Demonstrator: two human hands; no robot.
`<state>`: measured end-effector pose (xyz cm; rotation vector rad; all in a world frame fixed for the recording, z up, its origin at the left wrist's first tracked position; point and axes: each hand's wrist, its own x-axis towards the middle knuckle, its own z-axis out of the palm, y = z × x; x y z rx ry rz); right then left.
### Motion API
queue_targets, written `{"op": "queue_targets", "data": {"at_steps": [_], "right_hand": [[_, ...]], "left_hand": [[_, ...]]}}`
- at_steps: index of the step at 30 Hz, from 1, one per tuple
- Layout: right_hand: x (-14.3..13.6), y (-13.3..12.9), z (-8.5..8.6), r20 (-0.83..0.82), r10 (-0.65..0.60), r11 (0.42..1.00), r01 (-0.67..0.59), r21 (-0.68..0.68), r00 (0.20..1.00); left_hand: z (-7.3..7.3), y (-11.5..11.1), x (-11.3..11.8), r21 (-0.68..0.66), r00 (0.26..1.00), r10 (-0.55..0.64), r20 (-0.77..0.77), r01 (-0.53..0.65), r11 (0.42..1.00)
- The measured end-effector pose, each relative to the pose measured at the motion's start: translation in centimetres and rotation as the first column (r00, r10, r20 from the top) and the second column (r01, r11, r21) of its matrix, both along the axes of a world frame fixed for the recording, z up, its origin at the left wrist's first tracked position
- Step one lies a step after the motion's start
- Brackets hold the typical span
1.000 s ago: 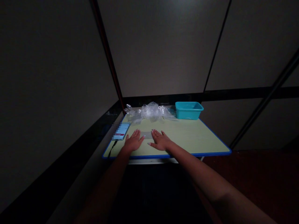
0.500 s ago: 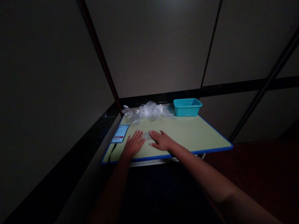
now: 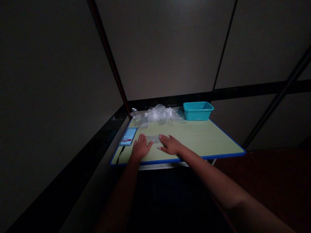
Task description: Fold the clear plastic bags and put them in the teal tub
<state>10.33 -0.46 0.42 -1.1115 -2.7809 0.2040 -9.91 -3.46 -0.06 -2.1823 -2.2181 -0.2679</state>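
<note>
A small, clear, flat plastic piece (image 3: 154, 139) lies on the pale green table top (image 3: 201, 139). My left hand (image 3: 141, 147) rests flat at its left end, fingers stretched and thumb apart. At the right end, my right hand (image 3: 170, 145) lies palm down with its fingertips on the plastic, the thumb spread toward me. Both hands are open and grip nothing. Beyond them, a heap of crumpled clear plastic (image 3: 159, 114) sits along the far side of the table.
A turquoise basket (image 3: 198, 111) stands at the far right corner. Left of my left hand lies a phone (image 3: 128, 136) with a lit screen and a dark strap (image 3: 120, 155) hanging toward the near edge. Panelled walls (image 3: 170, 48) rise behind and to the left.
My hands have moved slightly apart, so more of the flat plastic shows between them. The whole view has shifted a little, with the table now slightly farther right in it.
</note>
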Motion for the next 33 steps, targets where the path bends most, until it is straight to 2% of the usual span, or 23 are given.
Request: {"op": "queue_targets", "data": {"at_steps": [3, 6, 9, 11, 14, 17, 19, 20, 22, 24, 25, 27, 29, 30, 33], "right_hand": [[0.0, 0.0, -0.1, -0.001, 0.004, 1.000, -0.004, 0.005, 1.000], [0.0, 0.0, -0.1, -0.003, 0.003, 1.000, -0.003, 0.002, 1.000], [0.0, 0.1, -0.1, -0.006, 0.005, 1.000, -0.005, -0.005, 1.000], [0.0, 0.1, -0.1, -0.007, 0.006, 1.000, -0.006, -0.009, 1.000], [0.1, 0.1, -0.1, -0.012, 0.006, 1.000, -0.006, -0.012, 1.000], [0.1, 0.1, -0.1, -0.015, 0.006, 1.000, -0.006, -0.017, 1.000], [0.1, 0.1, 0.0, -0.009, 0.008, 1.000, -0.009, -0.021, 1.000], [0.1, 0.1, -0.1, -0.005, 0.009, 1.000, -0.009, -0.024, 1.000], [0.1, 0.2, -0.1, -0.005, 0.010, 1.000, -0.011, -0.026, 1.000], [0.1, 0.2, -0.2, -0.011, 0.011, 1.000, -0.011, -0.026, 1.000], [0.1, 0.3, -0.3, -0.014, 0.011, 1.000, -0.011, -0.026, 1.000], [0.0, 0.4, -0.4, -0.019, 0.013, 1.000, -0.014, -0.026, 1.000], [0.0, 0.5, -0.5, -0.020, 0.017, 1.000, -0.017, -0.025, 1.000], [0.0, 0.5, -0.5, -0.020, 0.018, 1.000, -0.018, -0.025, 1.000], [0.0, 0.5, -0.5, -0.022, 0.013, 1.000, -0.014, -0.026, 1.000]], "left_hand": [[0.1, -0.3, -0.2, 0.098, 0.999, -0.036, 0.019, 0.034, 0.995], [0.3, -0.6, -0.4, 0.177, 0.992, -0.127, -0.002, 0.125, 0.976], [0.5, -0.9, -0.5, 0.176, 0.979, -0.201, -0.030, 0.203, 0.963], [0.5, -1.0, -0.5, 0.122, 0.972, -0.233, -0.025, 0.235, 0.964], [0.2, -0.9, -0.5, 0.016, 0.965, -0.251, 0.071, 0.251, 0.968], [0.0, -0.6, -0.9, 0.071, 0.935, -0.224, 0.276, 0.213, 0.974], [-0.1, -0.3, -1.5, 0.204, 0.847, -0.225, 0.482, 0.141, 0.969], [0.0, -0.3, -1.9, 0.259, 0.768, -0.234, 0.596, 0.092, 0.961], [0.3, -0.3, -2.7, 0.306, 0.559, -0.262, 0.787, 0.016, 0.952], [0.7, -0.5, -3.4, 0.293, 0.363, -0.275, 0.891, 0.004, 0.956], [0.9, -0.7, -3.7, 0.286, 0.291, -0.277, 0.916, 0.012, 0.958], [1.2, -1.0, -4.0, 0.286, 0.209, -0.282, 0.936, 0.011, 0.958], [1.2, -1.0, -4.0, 0.283, 0.193, -0.276, 0.942, -0.007, 0.959], [1.1, -1.0, -3.9, 0.280, 0.213, -0.270, 0.939, -0.017, 0.960], [0.7, -0.7, -3.4, 0.291, 0.415, -0.253, 0.874, -0.030, 0.956]]}}
